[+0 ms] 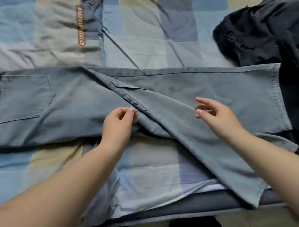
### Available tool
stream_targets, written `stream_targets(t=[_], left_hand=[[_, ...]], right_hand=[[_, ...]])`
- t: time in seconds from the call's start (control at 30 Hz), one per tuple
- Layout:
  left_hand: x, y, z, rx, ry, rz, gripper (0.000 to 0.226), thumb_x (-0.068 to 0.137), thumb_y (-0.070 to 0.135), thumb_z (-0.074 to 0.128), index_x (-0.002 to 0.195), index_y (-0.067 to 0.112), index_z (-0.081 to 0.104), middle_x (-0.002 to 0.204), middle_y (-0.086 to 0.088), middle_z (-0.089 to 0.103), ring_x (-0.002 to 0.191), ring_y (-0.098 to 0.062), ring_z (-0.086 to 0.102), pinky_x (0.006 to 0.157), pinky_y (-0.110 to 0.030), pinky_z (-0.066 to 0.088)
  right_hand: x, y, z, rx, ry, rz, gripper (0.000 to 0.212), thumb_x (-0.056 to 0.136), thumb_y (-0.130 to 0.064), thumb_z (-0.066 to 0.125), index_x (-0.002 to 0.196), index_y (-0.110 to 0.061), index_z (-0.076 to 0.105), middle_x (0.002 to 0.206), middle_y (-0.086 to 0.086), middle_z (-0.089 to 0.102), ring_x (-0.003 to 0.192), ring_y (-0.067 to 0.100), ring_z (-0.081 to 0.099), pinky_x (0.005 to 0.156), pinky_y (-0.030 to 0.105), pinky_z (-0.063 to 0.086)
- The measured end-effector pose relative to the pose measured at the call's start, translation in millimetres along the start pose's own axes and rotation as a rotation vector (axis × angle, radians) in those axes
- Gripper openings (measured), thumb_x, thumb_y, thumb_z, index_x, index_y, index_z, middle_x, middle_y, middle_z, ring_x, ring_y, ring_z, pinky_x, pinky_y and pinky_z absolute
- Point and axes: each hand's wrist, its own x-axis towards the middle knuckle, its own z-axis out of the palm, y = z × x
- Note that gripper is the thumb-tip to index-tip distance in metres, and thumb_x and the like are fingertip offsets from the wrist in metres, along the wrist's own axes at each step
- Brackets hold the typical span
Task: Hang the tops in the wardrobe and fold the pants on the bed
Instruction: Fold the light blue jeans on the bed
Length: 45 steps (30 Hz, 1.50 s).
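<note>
Item: light blue jeans [142,98], laid flat across the checked bedspread [149,24], waistband and back pocket [23,96] to the left, legs running right; one leg is crossed diagonally over the other, its hem overhanging the near bed edge.

Left hand [119,126]: placed at the jeans' near edge by the leg crossing, fingers curled; an actual pinch on the cloth cannot be told.

Right hand [214,114]: held over the diagonal leg, fingers loosely spread, nothing gripped.

Handling, as judged: denim, soft but weighty, creasing readily, not slippery. It is best taken by seam and hem.

Also noted: dark clothes [270,37] heaped right of the jeans.
</note>
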Motion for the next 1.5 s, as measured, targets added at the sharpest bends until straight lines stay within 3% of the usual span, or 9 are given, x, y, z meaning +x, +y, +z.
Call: stream_targets(t=[0.27, 0.43, 0.67, 0.83, 0.97, 1.07, 1.2, 1.33, 1.5], left_hand=[[-96.8, -95.5, 150.2, -0.003, 0.01, -0.363, 0.017, 0.097, 0.02, 0.05, 0.082, 0.018, 0.058, 0.088, -0.001, 0.063, 0.092, -0.017, 0.06, 0.081, -0.033, 0.048], [-138.5, -142.9, 237.4, -0.094, -0.062, -0.717, 0.04, 0.094, 0.028, 0.057, 0.129, 0.012, 0.045, 0.122, -0.006, 0.056, 0.108, -0.019, 0.058, 0.083, -0.036, 0.046], [-161.6, -159.2, 311.0, -0.198, -0.237, -0.826, 0.015, 0.095, 0.031, 0.056, 0.102, 0.018, 0.054, 0.106, 0.004, 0.067, 0.092, -0.012, 0.064, 0.089, -0.038, 0.047], [-161.6, -151.4, 321.9, -0.113, -0.211, -0.698, 0.017, 0.092, 0.024, 0.061, 0.106, 0.015, 0.059, 0.113, -0.001, 0.069, 0.107, -0.017, 0.064, 0.095, -0.035, 0.046], [-150.0, -110.9, 330.3, -0.293, -0.239, -0.555, 0.033, 0.09, 0.014, 0.061, 0.115, -0.006, 0.055, 0.107, -0.02, 0.068, 0.091, -0.027, 0.067, 0.077, -0.035, 0.055], [-124.9, -66.2, 333.1, -0.421, -0.293, -0.451, 0.052, 0.077, 0.019, 0.07, 0.121, -0.001, 0.052, 0.105, -0.024, 0.061, 0.102, -0.038, 0.059, 0.093, -0.046, 0.047], [-78.2, 2.7, 352.4, -0.54, -0.251, -0.342, 0.02, 0.084, 0.018, 0.063, 0.101, 0.012, 0.054, 0.085, -0.006, 0.064, 0.074, -0.014, 0.066, 0.067, -0.023, 0.057], [-34.4, 66.6, 397.7, -0.412, -0.223, -0.291, 0.014, 0.093, 0.019, 0.057, 0.079, 0.017, 0.054, 0.054, 0.007, 0.061, 0.047, -0.003, 0.061, 0.05, -0.016, 0.052], [9.5, 119.4, 465.5, -0.219, -0.214, -0.246, 0.012, 0.091, 0.015, 0.056, 0.081, 0.02, 0.054, 0.05, 0.008, 0.054, 0.045, -0.002, 0.052, 0.046, -0.015, 0.049]], right_hand=[[-57.5, 157.7, -136.5, -0.538, -0.24, -0.085, 0.05, 0.087, -0.009, 0.059, 0.136, -0.019, 0.051, 0.133, -0.002, 0.054, 0.113, 0.014, 0.055, 0.1, 0.027, 0.039], [-67.4, 238.7, -191.6, -1.024, -0.291, -0.255, 0.069, 0.06, 0.003, 0.073, 0.125, -0.013, 0.06, 0.138, 0.015, 0.051, 0.124, 0.036, 0.051, 0.097, 0.05, 0.045], [-45.1, 281.0, -218.6, -1.266, -0.153, -0.299, 0.082, 0.052, -0.007, 0.086, 0.128, -0.013, 0.058, 0.142, 0.026, 0.041, 0.13, 0.04, 0.043, 0.1, 0.062, 0.034], [-30.4, 289.0, -232.8, -1.206, -0.047, -0.257, 0.083, 0.053, 0.004, 0.081, 0.129, -0.014, 0.055, 0.145, 0.024, 0.039, 0.133, 0.037, 0.036, 0.103, 0.064, 0.028], [-30.9, 292.3, -239.2, -1.09, -0.016, -0.312, 0.066, 0.053, -0.004, 0.083, 0.116, -0.012, 0.063, 0.131, 0.019, 0.054, 0.121, 0.036, 0.052, 0.102, 0.063, 0.031], [-33.8, 290.6, -240.6, -0.937, 0.032, -0.298, 0.047, 0.059, -0.01, 0.077, 0.104, -0.014, 0.067, 0.106, 0.009, 0.065, 0.099, 0.031, 0.063, 0.1, 0.057, 0.037], [-36.2, 272.8, -243.6, -0.581, 0.01, -0.118, 0.007, 0.086, -0.019, 0.055, 0.082, -0.015, 0.059, 0.074, 0.003, 0.064, 0.072, 0.025, 0.059, 0.067, 0.036, 0.043], [-24.4, 253.7, -248.0, -0.096, 0.126, 0.066, 0.037, 0.094, -0.035, 0.048, 0.066, -0.011, 0.048, 0.057, 0.002, 0.053, 0.054, 0.013, 0.046, 0.056, 0.035, 0.037], [10.5, 234.9, -261.1, 0.091, 0.23, 0.155, 0.044, 0.096, -0.034, 0.048, 0.06, -0.013, 0.036, 0.064, 0.002, 0.042, 0.059, 0.013, 0.039, 0.057, 0.029, 0.032]])
